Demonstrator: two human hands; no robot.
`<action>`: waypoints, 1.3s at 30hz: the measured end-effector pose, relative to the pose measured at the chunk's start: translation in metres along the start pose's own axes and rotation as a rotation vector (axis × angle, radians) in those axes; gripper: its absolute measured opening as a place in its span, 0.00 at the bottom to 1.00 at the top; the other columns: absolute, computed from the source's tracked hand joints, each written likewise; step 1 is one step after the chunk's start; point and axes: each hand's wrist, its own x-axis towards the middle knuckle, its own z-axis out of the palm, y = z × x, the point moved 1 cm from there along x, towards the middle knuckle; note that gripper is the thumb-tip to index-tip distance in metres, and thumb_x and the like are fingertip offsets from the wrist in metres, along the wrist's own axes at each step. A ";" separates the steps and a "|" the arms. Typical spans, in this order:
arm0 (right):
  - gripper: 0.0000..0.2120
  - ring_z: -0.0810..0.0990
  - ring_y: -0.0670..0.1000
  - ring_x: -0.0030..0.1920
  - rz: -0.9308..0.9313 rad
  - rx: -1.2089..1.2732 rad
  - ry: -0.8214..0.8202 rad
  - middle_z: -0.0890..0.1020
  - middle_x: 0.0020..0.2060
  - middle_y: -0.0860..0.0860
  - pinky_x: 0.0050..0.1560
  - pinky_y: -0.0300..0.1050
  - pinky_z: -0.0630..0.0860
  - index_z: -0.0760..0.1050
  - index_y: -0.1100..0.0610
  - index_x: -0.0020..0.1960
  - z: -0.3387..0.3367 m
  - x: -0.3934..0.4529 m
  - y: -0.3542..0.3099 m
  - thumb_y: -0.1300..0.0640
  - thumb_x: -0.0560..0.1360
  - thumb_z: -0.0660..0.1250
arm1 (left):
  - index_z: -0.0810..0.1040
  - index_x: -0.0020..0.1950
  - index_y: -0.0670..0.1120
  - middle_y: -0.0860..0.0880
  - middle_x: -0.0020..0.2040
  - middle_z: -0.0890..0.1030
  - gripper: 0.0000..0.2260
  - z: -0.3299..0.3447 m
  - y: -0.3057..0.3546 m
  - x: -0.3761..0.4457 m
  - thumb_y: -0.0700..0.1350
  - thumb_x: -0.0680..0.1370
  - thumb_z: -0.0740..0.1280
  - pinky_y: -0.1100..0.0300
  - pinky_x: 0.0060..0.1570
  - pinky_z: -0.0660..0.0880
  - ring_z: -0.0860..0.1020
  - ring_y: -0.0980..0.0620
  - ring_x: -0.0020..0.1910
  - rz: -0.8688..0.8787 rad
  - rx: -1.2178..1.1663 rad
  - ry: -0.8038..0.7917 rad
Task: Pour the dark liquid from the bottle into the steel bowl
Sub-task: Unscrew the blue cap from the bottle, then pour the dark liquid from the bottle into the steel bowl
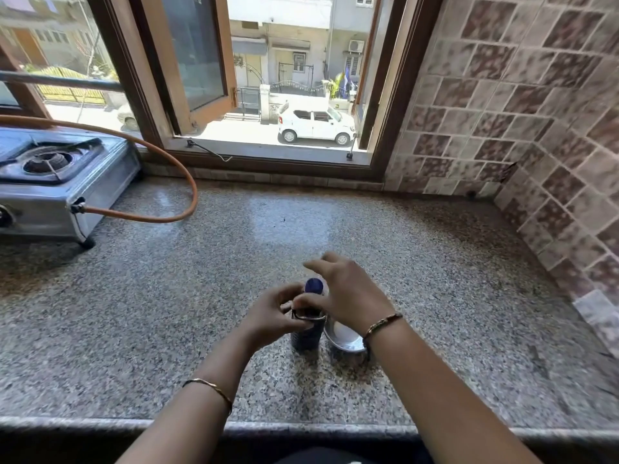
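Observation:
A bottle of dark liquid with a blue cap stands upright on the granite counter. My left hand wraps around its upper body. My right hand hovers at the cap, thumb and fingers spread and blurred; whether it touches the cap is unclear. The steel bowl sits right of the bottle, touching or almost touching it, partly hidden under my right wrist. The part of the bowl that shows looks empty.
A steel gas stove with an orange hose stands at the back left. An open window is behind the counter. A tiled wall closes the right side. The counter's front edge is near me.

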 end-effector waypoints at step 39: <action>0.18 0.84 0.48 0.32 0.837 0.510 0.071 0.85 0.48 0.57 0.39 0.46 0.83 0.75 0.58 0.63 0.111 -0.049 0.147 0.60 0.73 0.69 | 0.79 0.50 0.59 0.65 0.42 0.84 0.23 0.015 -0.020 -0.005 0.40 0.63 0.81 0.69 0.44 0.78 0.81 0.65 0.44 0.088 0.327 0.234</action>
